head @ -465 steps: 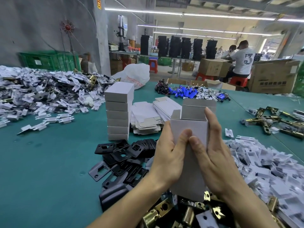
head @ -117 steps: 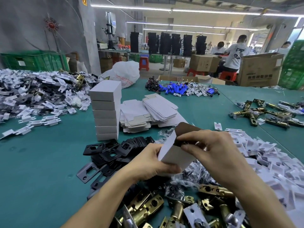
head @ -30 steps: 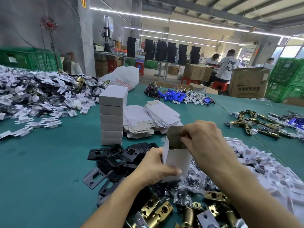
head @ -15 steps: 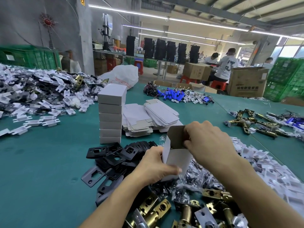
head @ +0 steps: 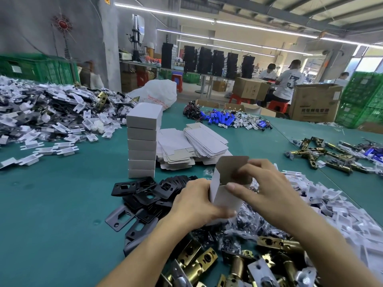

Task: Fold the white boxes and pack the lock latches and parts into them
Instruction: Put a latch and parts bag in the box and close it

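Gripping white box (head: 224, 196) upright: left hand (head: 196, 206); right hand (head: 267, 189) pinching top flap (head: 231, 164); black plates (head: 145, 193), brass latches (head: 199, 264) crowding beneath.

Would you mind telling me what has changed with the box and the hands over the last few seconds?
The right hand, its fingers down in the box mouth a second ago, has lifted out and now holds the top flap, thumb on the box front. The box, tilted four seconds ago, stands upright. The left hand still grips its lower part; the stack of closed boxes is unchanged.
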The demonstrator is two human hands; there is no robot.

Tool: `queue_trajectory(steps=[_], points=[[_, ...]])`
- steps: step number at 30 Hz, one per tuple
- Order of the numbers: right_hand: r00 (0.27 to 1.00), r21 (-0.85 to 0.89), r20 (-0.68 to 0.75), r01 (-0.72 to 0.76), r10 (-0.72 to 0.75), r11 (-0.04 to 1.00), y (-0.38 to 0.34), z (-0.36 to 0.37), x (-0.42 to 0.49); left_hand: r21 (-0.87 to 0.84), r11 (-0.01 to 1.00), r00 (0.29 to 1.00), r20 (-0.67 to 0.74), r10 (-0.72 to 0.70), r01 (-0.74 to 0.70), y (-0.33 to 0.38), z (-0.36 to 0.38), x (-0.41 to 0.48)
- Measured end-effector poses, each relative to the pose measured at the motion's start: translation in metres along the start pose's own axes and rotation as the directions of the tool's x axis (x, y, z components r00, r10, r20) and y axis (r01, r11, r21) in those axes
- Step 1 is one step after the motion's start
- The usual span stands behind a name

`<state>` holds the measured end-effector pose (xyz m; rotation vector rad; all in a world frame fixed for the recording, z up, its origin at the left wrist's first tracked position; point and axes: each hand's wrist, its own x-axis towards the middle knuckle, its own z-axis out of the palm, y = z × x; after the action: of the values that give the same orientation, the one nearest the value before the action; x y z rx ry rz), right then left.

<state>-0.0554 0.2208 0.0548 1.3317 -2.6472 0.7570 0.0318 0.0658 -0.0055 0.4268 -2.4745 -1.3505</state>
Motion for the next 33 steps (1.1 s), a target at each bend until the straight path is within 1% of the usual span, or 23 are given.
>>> queue_trajectory(steps=[1,2,3,4,7,8,9,11,13,14,16,20,24,26,29,33], points=[[1.0,0.026,0.018,-0.001,0.0,1.0,0.006,0.003,-0.001,0.103,0.995,1.0,-0.028,0.006,-0.003,0.005,-0.001,-0.001],[1.0,0.058,0.014,-0.002,0.001,0.998,0.01,0.006,-0.003,0.198,0.98,0.999,-0.051,0.019,-0.009,0.01,-0.002,-0.002],[1.0,0.097,-0.011,-0.003,0.004,0.995,0.014,0.009,-0.005,0.258,0.966,0.998,-0.052,0.026,-0.012,0.014,-0.005,-0.003],[0.999,0.141,-0.05,-0.009,0.016,0.99,0.017,0.012,-0.007,0.281,0.96,1.0,-0.023,0.011,-0.004,0.016,-0.009,-0.004],[0.98,0.282,-0.173,-0.046,0.097,0.958,0.028,0.02,-0.01,0.273,0.959,0.986,0.123,-0.109,0.072,0.018,-0.034,-0.005],[0.974,0.326,-0.18,-0.07,0.134,0.943,0.031,0.022,-0.012,0.286,0.953,0.983,0.118,-0.14,0.101,0.017,-0.043,-0.004],[0.971,0.361,-0.172,-0.092,0.164,0.928,0.035,0.024,-0.013,0.306,0.944,0.985,0.074,-0.155,0.126,0.015,-0.05,-0.003],[0.972,0.391,-0.132,-0.129,0.194,0.911,0.04,0.026,-0.014,0.378,0.907,0.983,-0.075,-0.168,0.184,0.009,-0.058,0.0],[0.977,0.394,-0.095,-0.138,0.19,0.909,0.04,0.026,-0.015,0.473,0.84,0.962,-0.19,-0.197,0.265,0.001,-0.061,0.003],[0.98,0.396,-0.083,-0.132,0.178,0.909,0.038,0.025,-0.014,0.516,0.803,0.953,-0.21,-0.219,0.299,-0.003,-0.061,0.004],[0.985,0.401,-0.08,-0.105,0.149,0.91,0.032,0.024,-0.014,0.569,0.748,0.94,-0.202,-0.274,0.34,-0.013,-0.061,0.006],[0.984,0.39,-0.139,-0.05,0.112,0.919,0.021,0.021,-0.012,0.576,0.725,0.922,-0.166,-0.349,0.378,-0.026,-0.061,0.008],[0.977,0.296,-0.208,0.012,0.052,0.955,0.018,0.01,-0.01,0.566,0.727,0.92,-0.202,-0.335,0.389,-0.036,-0.058,0.011],[0.982,0.275,-0.182,0.01,0.042,0.961,0.019,0.006,-0.01,0.557,0.733,0.92,-0.21,-0.332,0.391,-0.04,-0.058,0.012],[0.994,0.269,-0.103,-0.007,0.036,0.963,0.019,0.006,-0.012,0.525,0.755,0.92,-0.205,-0.335,0.392,-0.044,-0.059,0.012],[0.996,0.259,-0.083,-0.01,0.032,0.966,0.02,0.009,-0.011,0.453,0.787,0.908,-0.208,-0.362,0.418,-0.048,-0.064,0.013]])
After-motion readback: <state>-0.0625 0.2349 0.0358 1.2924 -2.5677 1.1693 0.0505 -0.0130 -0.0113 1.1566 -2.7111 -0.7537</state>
